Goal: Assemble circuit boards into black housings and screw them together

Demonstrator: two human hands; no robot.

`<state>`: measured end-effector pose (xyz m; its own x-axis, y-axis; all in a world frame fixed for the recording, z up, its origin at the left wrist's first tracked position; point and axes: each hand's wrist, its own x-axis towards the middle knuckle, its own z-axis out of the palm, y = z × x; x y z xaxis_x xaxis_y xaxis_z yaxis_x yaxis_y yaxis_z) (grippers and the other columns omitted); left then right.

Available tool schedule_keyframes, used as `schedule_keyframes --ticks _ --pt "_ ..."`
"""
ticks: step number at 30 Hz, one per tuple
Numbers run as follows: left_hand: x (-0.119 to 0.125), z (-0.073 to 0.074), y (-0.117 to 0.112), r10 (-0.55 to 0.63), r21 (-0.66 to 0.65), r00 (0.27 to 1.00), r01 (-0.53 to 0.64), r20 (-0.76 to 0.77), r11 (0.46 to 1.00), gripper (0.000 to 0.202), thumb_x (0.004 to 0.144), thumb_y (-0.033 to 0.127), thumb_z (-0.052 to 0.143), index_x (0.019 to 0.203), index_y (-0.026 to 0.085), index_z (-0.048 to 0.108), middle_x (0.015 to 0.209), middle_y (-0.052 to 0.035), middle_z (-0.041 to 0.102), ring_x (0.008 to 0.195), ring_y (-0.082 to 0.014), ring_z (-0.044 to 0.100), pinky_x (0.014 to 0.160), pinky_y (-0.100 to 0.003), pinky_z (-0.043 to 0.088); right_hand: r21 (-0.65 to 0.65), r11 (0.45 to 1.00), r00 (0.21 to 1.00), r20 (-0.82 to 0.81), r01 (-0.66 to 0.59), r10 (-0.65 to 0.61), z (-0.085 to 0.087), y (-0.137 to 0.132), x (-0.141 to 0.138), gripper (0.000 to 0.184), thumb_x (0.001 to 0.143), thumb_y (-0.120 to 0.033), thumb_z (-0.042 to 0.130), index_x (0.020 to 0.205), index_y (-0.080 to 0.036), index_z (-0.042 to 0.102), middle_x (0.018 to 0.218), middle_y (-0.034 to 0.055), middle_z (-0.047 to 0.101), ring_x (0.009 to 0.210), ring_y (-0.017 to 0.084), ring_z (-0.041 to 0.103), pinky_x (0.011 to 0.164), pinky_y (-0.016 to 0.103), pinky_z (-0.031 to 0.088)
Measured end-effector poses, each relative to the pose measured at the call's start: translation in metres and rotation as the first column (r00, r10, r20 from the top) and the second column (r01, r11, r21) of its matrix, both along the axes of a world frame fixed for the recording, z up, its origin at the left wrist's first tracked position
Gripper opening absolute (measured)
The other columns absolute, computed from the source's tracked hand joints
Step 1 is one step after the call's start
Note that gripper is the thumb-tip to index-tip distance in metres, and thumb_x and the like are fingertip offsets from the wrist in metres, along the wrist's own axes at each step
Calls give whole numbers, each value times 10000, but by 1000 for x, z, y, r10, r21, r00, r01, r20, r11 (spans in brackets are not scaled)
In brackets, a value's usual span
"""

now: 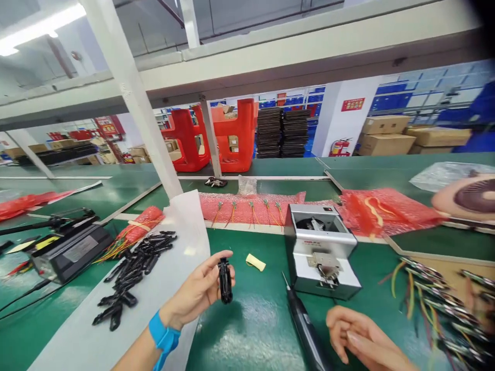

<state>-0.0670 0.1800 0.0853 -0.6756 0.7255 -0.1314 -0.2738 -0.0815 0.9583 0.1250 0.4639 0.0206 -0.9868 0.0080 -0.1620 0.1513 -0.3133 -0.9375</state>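
Observation:
My left hand, with a blue wristband, pinches a small black plastic part upright between thumb and fingers above the green mat. My right hand hovers low at the right with fingers loosely curled and nothing visible in it. A black electric screwdriver lies on the mat just left of that hand. A pile of several similar black parts lies on a grey sheet to the left.
A silver screw-feeder box stands behind the screwdriver. Bundles of coloured wires lie at the right, a black device at the left, red bubble wrap with wired pieces at the back, and a small fan far right.

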Motion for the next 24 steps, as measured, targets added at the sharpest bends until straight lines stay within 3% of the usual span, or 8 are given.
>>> schedule_keyframes --ticks 3,8,11,13,15,18,21,24 --pt "6 -8 19 -118 122 978 97 173 988 499 763 433 715 1156 216 498 936 -47 571 822 -141 585 737 -265 462 -71 997 998 -53 -26 22 3 0 -2 387 742 -485 663 902 -138 602 667 41 593 602 117 500 602 241 362" --pt "19 -27 39 -279 6 960 279 -20 960 370 817 424 653 1038 170 501 994 -70 579 925 -170 564 828 -312 437 -122 992 996 -89 -35 25 1 1 -5 344 758 -415 674 908 -114 599 666 48 602 588 103 518 583 223 382" --pt "31 -44 40 -381 -140 921 367 -86 920 330 836 398 627 1010 157 486 919 -59 601 827 -141 566 768 -272 422 -148 988 995 -97 -35 20 1 -2 -6 336 751 -401 684 888 -105 602 653 53 605 578 105 532 562 216 398" --pt "36 -55 37 -401 -242 905 361 -140 901 271 841 365 609 986 169 491 896 -49 594 805 -145 568 745 -266 427 -160 987 994 -109 -30 13 1 -4 -7 334 748 -395 689 881 -100 606 645 55 606 570 105 540 552 213 408" --pt "37 -65 32 -399 -360 865 283 -304 889 188 807 284 626 931 183 527 920 -55 586 850 -173 565 781 -286 434 -165 986 992 -123 -24 3 1 -5 -7 337 745 -393 692 879 -95 610 640 55 605 564 104 544 545 210 416" --pt "30 -75 23 -455 -485 685 166 -570 858 147 767 220 639 897 219 572 937 -58 601 895 -211 550 826 -315 421 -171 985 991 -133 -15 -8 0 -5 -7 344 742 -398 693 882 -95 609 640 53 604 563 102 546 543 207 423" --pt "20 -72 16 -539 -504 563 234 -627 831 242 746 287 696 956 256 579 975 -61 612 943 -233 543 862 -324 412 -177 984 992 -129 -18 -5 -2 -3 -7 363 728 -410 703 884 -98 599 634 52 605 550 100 544 546 209 423" --pt "6 -51 19 -566 -533 541 237 -622 812 216 805 326 633 1004 266 575 1062 -67 591 981 -227 544 884 -317 418 -182 983 993 -119 -34 12 -6 -3 -10 399 702 -440 717 874 -98 603 626 56 615 525 95 541 541 205 407"
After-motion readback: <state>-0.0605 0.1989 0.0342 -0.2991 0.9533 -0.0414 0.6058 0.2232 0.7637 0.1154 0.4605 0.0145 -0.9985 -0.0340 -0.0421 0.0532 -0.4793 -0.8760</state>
